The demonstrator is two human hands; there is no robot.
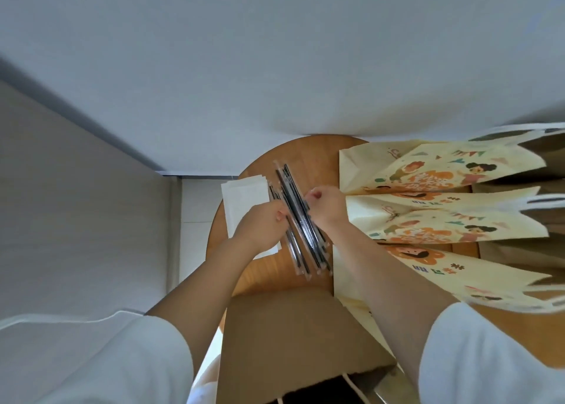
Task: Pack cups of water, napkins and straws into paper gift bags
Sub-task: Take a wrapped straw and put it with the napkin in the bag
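A bundle of black straws [301,220] in clear wrappers lies on the round wooden table [263,269]. My left hand [263,224] and my right hand [325,206] meet over the bundle, fingers curled on the straws from either side. A stack of white napkins [243,200] lies left of the straws, partly under my left hand. Three cream gift bags [443,171] with colourful prints stand in a row at the right. A plain brown paper bag [287,342] stands open near me at the table's front. No cups are in view.
A white wall rises behind the table. A grey panel [76,189] stands at the left, with pale floor tiles [192,220] between it and the table. My white sleeves fill the lower corners.
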